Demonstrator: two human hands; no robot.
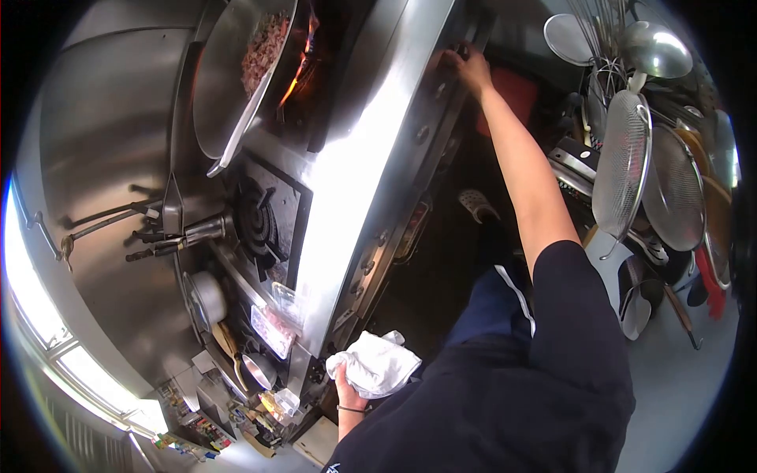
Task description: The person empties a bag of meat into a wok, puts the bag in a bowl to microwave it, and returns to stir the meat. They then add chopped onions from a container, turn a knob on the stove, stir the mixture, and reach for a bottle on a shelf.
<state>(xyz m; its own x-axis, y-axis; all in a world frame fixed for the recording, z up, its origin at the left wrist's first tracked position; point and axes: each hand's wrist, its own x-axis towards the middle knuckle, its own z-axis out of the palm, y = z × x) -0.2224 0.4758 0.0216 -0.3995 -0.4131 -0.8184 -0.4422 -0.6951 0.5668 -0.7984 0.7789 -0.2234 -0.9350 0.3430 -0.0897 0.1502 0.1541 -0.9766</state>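
My right hand [473,72] reaches far out to the stove's front panel, its fingers closed round a control knob [461,50]. My left hand [347,388] is near my body and grips a bunched white cloth [375,364]. Tall flames [301,75] burn beside a large wok [217,94] on the stove. Inside the wok lies crumbled, reddish-brown minced meat [266,54].
A second burner [256,217] shows no flame. Near it are a plastic tub of pinkish food [273,331] and a lidded pot [206,298]. Strainers [623,165], a ladle [656,51] and whisks crowd the right side. Several more knobs [368,268] line the stove front.
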